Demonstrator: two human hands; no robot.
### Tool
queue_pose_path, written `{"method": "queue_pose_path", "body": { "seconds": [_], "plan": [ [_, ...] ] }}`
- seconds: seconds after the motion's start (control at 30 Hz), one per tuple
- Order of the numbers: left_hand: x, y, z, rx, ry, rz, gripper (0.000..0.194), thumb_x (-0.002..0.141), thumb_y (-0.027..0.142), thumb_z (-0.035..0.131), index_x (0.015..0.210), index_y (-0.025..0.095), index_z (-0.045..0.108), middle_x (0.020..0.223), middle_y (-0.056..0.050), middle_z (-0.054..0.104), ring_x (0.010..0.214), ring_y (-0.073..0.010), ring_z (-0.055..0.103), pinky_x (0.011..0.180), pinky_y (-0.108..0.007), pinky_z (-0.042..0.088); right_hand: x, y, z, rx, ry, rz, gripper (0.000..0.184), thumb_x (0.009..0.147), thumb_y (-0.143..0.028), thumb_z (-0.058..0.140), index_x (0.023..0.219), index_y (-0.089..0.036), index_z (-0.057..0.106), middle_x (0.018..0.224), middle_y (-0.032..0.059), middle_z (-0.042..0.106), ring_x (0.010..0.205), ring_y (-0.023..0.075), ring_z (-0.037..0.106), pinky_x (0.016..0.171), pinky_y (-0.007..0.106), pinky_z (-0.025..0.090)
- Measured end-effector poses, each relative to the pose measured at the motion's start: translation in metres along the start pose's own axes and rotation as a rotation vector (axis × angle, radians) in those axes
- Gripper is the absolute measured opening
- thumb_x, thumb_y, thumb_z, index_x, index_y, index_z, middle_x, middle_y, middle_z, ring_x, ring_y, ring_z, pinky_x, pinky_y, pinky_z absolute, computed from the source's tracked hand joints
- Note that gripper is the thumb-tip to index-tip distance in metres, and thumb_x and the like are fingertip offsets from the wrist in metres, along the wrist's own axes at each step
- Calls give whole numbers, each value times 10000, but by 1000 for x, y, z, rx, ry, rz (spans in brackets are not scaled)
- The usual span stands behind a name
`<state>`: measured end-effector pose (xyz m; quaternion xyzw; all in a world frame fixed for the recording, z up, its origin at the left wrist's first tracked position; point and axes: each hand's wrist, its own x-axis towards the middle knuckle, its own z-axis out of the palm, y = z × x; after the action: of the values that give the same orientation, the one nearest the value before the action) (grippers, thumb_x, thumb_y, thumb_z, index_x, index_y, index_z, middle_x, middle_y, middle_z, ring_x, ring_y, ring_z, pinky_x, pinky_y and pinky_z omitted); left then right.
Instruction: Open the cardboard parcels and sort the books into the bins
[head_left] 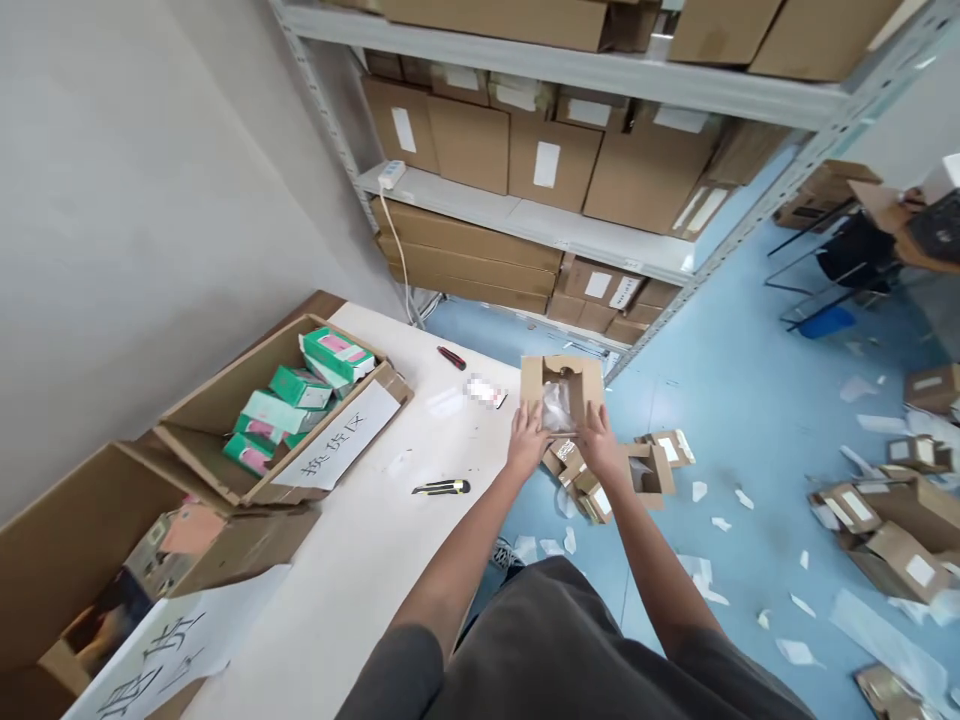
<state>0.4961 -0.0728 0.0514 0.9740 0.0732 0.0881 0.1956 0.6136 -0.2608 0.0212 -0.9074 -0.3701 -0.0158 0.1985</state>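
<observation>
A small open cardboard box [531, 378] is held up past the table's right edge, its flaps spread to both sides. Clear plastic packaging [556, 403] lies inside it. My left hand [528, 438] grips the box's near left side, and my right hand [597, 438] grips the near right side. On the white table [375, 560] to the left lie a yellow-and-black utility knife [441, 487], a red utility knife [451, 357] and a blurred white item [485, 391].
Two labelled cartons stand on the table's left: one with green boxes [300, 388], one with mixed goods [176, 540]. A metal shelf [525, 215] full of cartons rises ahead. Opened boxes [660, 470] and paper scraps [720, 523] litter the blue floor.
</observation>
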Motion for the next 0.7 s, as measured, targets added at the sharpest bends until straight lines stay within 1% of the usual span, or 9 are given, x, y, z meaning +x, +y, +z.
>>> {"method": "queue_pose_path", "body": {
  "seconds": [0.07,0.1,0.17,0.23,0.3,0.4,0.53,0.6,0.7],
  "plan": [
    [14,21,13,-3,-63,34,256,950,294,620,1181,252,722,1704,-57,279,1601,-354,82,1258,-646,188,-18,38,-5,-75,-52,111,380,837,-268,753,1213,-212,741,1719,102,193,1574,454,50,1198,660,259],
    [12,27,18,-8,-81,38,329,940,269,620,1262,259,685,1698,-66,294,1600,-350,95,1260,-645,182,-27,52,-5,-108,-84,167,461,818,-284,773,1270,-223,709,1718,118,187,1568,472,56,1178,691,256],
    [-5,28,25,-30,-103,27,463,931,245,608,1393,270,598,1664,-76,365,1593,-333,142,1265,-610,201,-46,69,-1,-145,-126,246,588,796,-321,787,1359,-235,640,1711,149,191,1557,492,93,1138,722,278],
    [-36,16,25,-61,-127,-27,514,936,250,588,1448,268,548,1593,-79,474,1566,-310,237,1251,-542,274,-61,67,10,-130,-116,242,607,808,-347,758,1384,-228,606,1688,166,242,1548,477,156,1124,691,326],
    [-74,-3,18,-82,-153,-129,530,935,250,582,1463,254,534,1523,-84,549,1509,-295,350,1207,-481,360,-71,46,28,-70,-78,153,565,833,-353,709,1372,-218,606,1651,165,315,1537,441,222,1131,641,367],
    [-135,-32,-5,-80,-159,-299,568,908,239,620,1468,245,529,1515,-98,551,1436,-291,444,1166,-448,411,-76,-17,58,57,-51,-24,536,863,-352,650,1378,-213,595,1613,159,371,1515,391,298,1142,597,403],
    [-232,-53,-49,-87,-92,-507,553,887,248,655,1433,255,569,1507,-91,560,1378,-275,516,1161,-419,421,-84,-132,86,226,-126,-294,517,903,-353,600,1399,-207,581,1582,161,415,1461,340,401,1142,536,440],
    [-297,-56,-71,-105,-58,-608,516,901,267,644,1413,263,590,1452,-73,612,1326,-262,567,1126,-400,457,-97,-193,95,289,-182,-438,506,911,-347,586,1399,-214,583,1547,151,465,1422,320,452,1145,518,445],
    [-414,-49,-96,-157,-26,-770,470,906,296,650,1375,270,624,1382,-59,666,1239,-250,638,1069,-383,505,-136,-283,107,344,-268,-654,485,923,-348,565,1391,-223,590,1488,139,531,1388,306,489,1142,511,449]
  ]
}}
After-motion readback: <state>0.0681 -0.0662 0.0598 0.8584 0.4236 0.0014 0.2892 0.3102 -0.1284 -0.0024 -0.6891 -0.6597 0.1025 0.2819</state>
